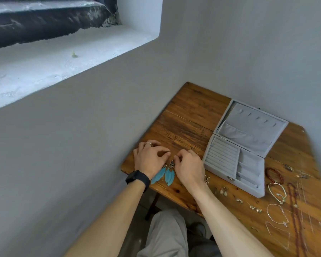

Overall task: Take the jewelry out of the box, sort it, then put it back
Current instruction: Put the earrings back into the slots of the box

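Jewelry point(277, 193) is spread over the near right of the desk point(189, 117), beside the open box point(235, 164), and two blue feather earrings point(168, 174) are laid near the left edge. The top of one earring is pinched by the curled fingers point(178, 157) of the right hand point(190, 167). The left hand point(149, 158) is curled over the other, though a grip cannot be told.

Both bare forearms are stretched forward, and the hands are held close together, palms down. The left hand point(150, 158) is kept with fingers curled; whether anything is gripped cannot be told. An earring point(169, 174) is pinched at its top by the right hand point(188, 168).
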